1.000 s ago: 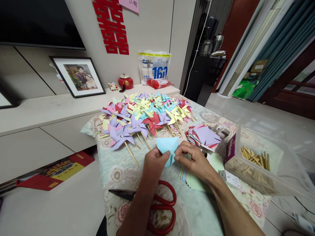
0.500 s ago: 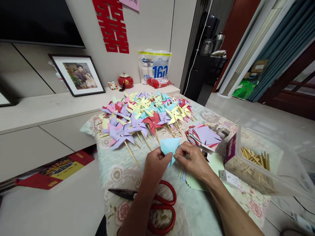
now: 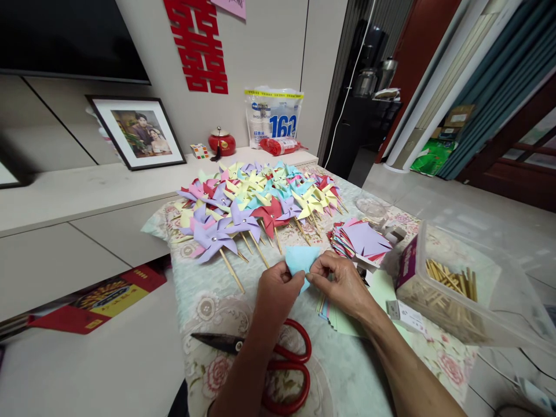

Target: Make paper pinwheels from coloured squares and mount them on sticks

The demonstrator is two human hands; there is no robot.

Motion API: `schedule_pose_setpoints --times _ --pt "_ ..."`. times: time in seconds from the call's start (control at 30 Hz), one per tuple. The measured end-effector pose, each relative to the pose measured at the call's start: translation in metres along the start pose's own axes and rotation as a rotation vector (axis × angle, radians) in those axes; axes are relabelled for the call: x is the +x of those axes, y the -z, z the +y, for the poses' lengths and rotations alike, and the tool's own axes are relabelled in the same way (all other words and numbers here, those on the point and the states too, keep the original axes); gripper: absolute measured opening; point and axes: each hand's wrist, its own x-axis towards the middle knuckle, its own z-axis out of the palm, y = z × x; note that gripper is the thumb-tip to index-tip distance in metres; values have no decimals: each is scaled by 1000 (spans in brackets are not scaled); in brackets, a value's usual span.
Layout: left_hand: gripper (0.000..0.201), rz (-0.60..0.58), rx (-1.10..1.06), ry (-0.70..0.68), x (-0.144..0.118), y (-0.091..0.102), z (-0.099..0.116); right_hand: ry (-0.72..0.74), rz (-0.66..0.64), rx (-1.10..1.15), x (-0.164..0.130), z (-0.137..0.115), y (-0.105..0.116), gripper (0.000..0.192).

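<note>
A light blue piece of paper (image 3: pixel 303 258) is held up over the table between both hands. My left hand (image 3: pixel 280 289) pinches its lower left side with thumb and fingers. Fingertips of my right hand (image 3: pixel 341 281) are closed on its right edge, close to the left thumb. The paper looks bent, but the fingers hide its lower part. Under my left forearm lie scissors with red handles (image 3: pixel 299 382), blades pointing left. Beyond the hands, many paper pinwheels (image 3: pixel 271 214) on sticks lie heaped on the flowered tablecloth (image 3: pixel 217 313).
Right of my hands are a stack of cut coloured paper squares (image 3: pixel 369 240), pale green sheets (image 3: pixel 347 324) and a small white box (image 3: pixel 406 315). A clear plastic bin (image 3: pixel 490 324) holds wooden sticks (image 3: pixel 452 278). A cabinet (image 3: pixel 87 185) borders the table's far left.
The blue paper has shifted very slightly right and down with my fingers. Both hands keep their pinch; the things on the table have not moved.
</note>
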Motion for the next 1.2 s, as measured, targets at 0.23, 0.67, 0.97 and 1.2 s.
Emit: schedule_pose_setpoints --times 0.23,0.67,0.97,1.2 --pt "21 -1 -175 78 0 1 8 -110 -35 116 0 0 0 14" --pt "17 31 -174 34 2 -3 -1 3 -8 -40 0 1 -1 14" --pt "19 -17 -127 37 4 -1 -6 28 -10 -54 -1 3 -1 16" --pt "19 5 -85 47 4 -1 -5 2 -14 -32 -1 0 -1 16"
